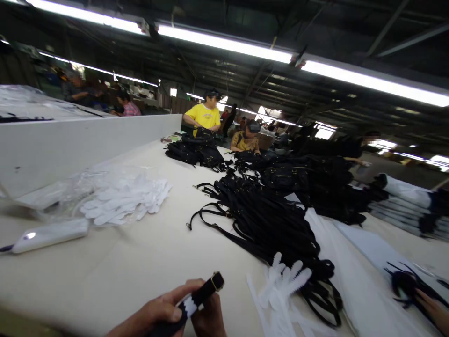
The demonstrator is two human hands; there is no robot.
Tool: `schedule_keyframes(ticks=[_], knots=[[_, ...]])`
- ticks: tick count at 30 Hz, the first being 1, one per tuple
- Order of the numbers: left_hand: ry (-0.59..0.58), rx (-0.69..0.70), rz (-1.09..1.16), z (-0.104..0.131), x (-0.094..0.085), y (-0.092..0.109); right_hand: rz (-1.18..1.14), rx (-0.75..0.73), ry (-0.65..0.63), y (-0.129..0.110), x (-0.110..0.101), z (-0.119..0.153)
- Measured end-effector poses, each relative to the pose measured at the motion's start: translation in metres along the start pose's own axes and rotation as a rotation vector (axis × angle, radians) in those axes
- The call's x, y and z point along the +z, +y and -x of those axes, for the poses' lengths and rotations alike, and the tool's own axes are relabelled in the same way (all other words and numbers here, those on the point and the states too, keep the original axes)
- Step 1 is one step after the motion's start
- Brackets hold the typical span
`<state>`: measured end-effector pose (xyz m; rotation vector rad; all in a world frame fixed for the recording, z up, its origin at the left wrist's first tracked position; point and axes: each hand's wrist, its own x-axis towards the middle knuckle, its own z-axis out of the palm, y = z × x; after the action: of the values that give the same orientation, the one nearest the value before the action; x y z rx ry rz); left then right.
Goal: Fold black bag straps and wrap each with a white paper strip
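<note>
Blk strap (202, 296) w/ white wrap (190, 306), in hands above table (140, 264).

L hand (157, 311) pinches strap, thumb on top; R hand (211, 317) behind it, fingertips hidden, can't tell grip. Prob. light, soft, bendy; buckle (218, 280) stiff. Best hold: at wrap. Yellow shirt (206, 117) print too small to read.

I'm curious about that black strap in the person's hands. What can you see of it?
The black strap looks like fabric, with a gold-coloured buckle at its upper end. A white, jagged-edged band crosses it. It slants up to the right, above the table. The left hand grips it below the band; the right hand is close behind, its contact unclear.
</note>
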<state>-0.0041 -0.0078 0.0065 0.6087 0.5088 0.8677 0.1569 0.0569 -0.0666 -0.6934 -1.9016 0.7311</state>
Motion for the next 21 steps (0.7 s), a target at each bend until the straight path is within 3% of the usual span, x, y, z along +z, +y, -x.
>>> schedule_keyframes(ticks=[3, 7, 10, 14, 17, 19, 21], knots=[[0.18, 0.087, -0.435, -0.004, -0.021, 0.011, -0.081, 0.221, -0.052, 0.011, -0.008, 0.004], [0.565, 0.125, -1.402, 0.015, -0.058, 0.041, -0.001, 0.155, -0.07, 0.024, -0.033, 0.014], [0.761, -0.016, -1.833, 0.033, -0.084, 0.065, 0.046, 0.166, -0.117, 0.023, -0.047, 0.022], [0.876, -0.089, -2.013, 0.044, -0.11, 0.073, 0.093, 0.203, -0.121, 0.013, -0.047, 0.025], [0.931, -0.054, -2.048, 0.045, -0.132, 0.059, 0.109, 0.209, -0.122, 0.007, -0.043, 0.028], [1.026, 0.016, -2.002, 0.045, -0.152, 0.047, 0.103, 0.211, -0.125, 0.006, -0.042, 0.03], [1.03, 0.071, -1.908, 0.044, -0.172, 0.036, 0.1, 0.204, -0.117, 0.007, -0.041, 0.032]])
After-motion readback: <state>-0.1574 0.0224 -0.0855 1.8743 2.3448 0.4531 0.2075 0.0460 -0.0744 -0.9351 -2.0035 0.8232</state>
